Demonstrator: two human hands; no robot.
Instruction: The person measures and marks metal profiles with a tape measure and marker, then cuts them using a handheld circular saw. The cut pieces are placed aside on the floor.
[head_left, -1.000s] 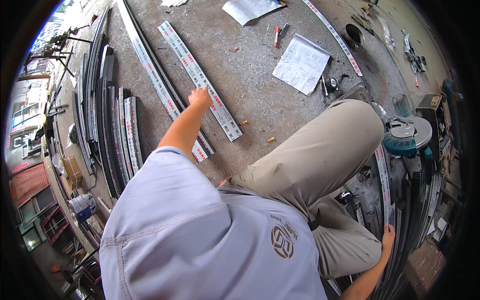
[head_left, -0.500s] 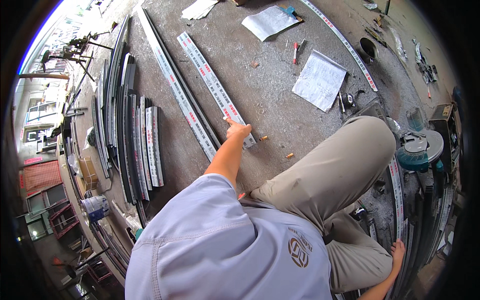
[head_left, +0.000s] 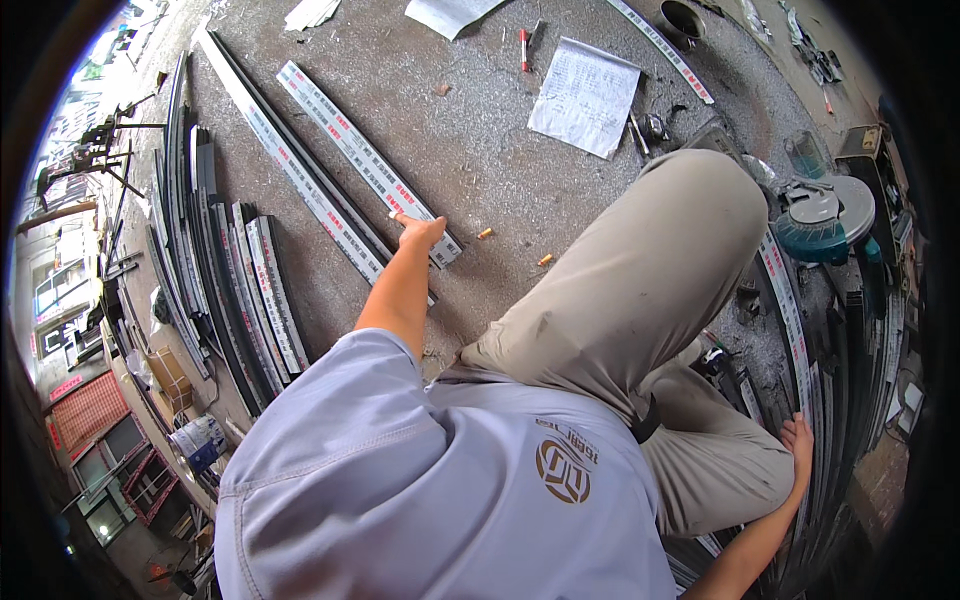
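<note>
My left hand (head_left: 420,232) reaches down to the near end of a short metal profile (head_left: 345,140) with white printed film, which lies on the floor. Thumb and fingers straddle this profile, one on each edge, and a small white patch shows at one fingertip. Beside it, to the left, lies a longer pair of dark and white-filmed profiles (head_left: 300,170), passing behind my left forearm. Low on the right, next to my bent knee, my right hand (head_left: 798,445) has its fingers closed over a long white-filmed profile (head_left: 785,310); its lower end is hidden by the hand.
Stacked profiles (head_left: 225,250) lie at the left, more at the far right. A teal cutting saw (head_left: 830,220) stands right of my knee. On the floor are a written sheet (head_left: 585,97), a red marker (head_left: 524,50), a metal cup (head_left: 680,22) and cigarette butts (head_left: 486,233).
The view has shifted, so most floor things sit further left and higher. My left hand goes from a pointing finger on the short profile to straddling it. My right hand stays on its profile.
</note>
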